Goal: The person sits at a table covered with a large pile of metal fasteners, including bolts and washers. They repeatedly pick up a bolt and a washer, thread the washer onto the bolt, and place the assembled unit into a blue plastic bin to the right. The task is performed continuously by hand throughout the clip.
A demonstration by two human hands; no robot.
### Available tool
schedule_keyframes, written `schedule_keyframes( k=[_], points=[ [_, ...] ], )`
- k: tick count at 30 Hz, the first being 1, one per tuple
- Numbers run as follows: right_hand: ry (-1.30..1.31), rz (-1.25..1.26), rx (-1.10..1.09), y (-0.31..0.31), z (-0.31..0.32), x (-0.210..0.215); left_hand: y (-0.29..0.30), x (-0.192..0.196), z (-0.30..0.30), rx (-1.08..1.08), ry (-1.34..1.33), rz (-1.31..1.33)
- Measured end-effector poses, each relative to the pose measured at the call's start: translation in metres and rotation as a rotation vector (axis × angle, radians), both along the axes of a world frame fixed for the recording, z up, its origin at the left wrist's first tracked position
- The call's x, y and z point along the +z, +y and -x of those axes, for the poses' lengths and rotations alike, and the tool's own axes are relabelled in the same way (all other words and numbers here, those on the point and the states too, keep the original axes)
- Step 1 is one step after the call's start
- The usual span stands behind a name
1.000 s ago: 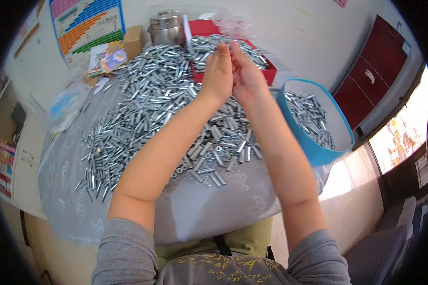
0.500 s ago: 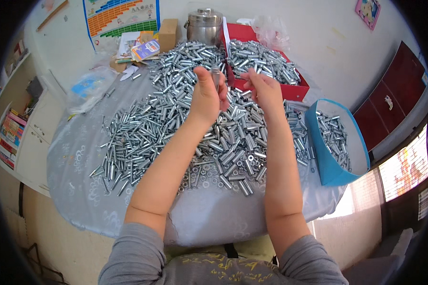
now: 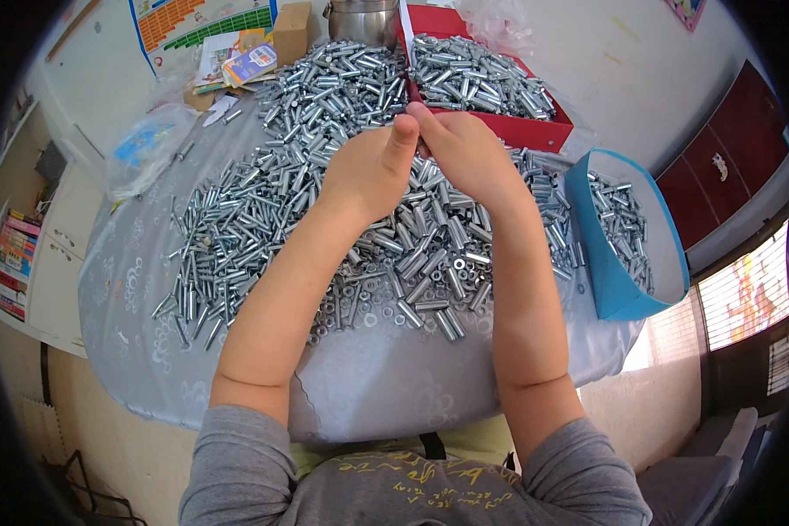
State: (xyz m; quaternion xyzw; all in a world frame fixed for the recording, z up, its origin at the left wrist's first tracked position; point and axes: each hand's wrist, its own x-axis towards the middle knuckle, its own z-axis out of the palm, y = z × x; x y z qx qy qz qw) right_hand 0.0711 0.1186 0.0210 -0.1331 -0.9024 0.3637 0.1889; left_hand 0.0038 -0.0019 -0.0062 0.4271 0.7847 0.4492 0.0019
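My left hand [image 3: 366, 174] and my right hand [image 3: 469, 158] meet above the middle of a large heap of shiny metal sleeve anchors [image 3: 263, 206]. Both are closed, the left with its thumb pointing up, the right with fingertips against the left. The metal sleeve in my left hand is hidden between them now; whether the right grips a part of it does not show. Loose nuts and washers [image 3: 370, 319] lie at the heap's near edge, below the hands. Just beyond them stands a red box [image 3: 535, 131] full of similar metal pieces.
A blue fabric bin [image 3: 627, 302] with more metal pieces stands at the table's right side. Behind the heap are a steel pot [image 3: 364, 22], a cardboard box [image 3: 291, 33] and booklets [image 3: 250, 63]. A plastic bag [image 3: 149, 149] lies at the left on the grey tablecloth [image 3: 368, 390].
My hands, apart before with a metal sleeve upright in the left, have come together, and the right has closed against the left. The view has tipped down a little.
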Motion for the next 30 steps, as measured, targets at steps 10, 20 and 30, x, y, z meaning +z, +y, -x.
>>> schedule_keyframes(
  k=[10, 20, 30],
  points=[
    [0.162, 0.41, 0.221, 0.006, 0.011, -0.012, -0.003, 0.006, -0.004, 0.038, 0.119, 0.108],
    [0.174, 0.367, 0.174, 0.01, 0.006, -0.016, 0.0, -0.002, -0.001, 0.055, 0.135, 0.132],
    [-0.033, 0.475, 0.216, 0.006, -0.006, -0.004, -0.003, 0.003, -0.003, 0.004, 0.113, 0.194]
  ],
)
